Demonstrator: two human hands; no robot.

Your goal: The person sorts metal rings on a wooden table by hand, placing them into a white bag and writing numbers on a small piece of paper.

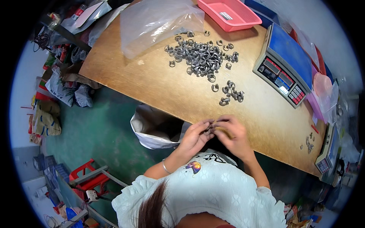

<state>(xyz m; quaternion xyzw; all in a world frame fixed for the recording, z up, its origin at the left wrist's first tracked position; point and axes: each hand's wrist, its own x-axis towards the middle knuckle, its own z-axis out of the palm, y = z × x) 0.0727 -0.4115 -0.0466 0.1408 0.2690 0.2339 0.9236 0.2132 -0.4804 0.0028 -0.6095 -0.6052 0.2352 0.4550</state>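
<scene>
Both hands, left hand (194,137) and right hand (232,136), pinch small grey rings (208,130) between their fingers.

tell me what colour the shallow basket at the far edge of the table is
The basket is pink, best seen in the head view.

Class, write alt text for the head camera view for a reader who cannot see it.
A person's left hand and right hand meet at the near edge of a wooden table, pinching small grey metal rings between the fingertips. Farther back lie a pile of similar rings, a clear plastic bag, a pink tray and a weighing scale.
</scene>
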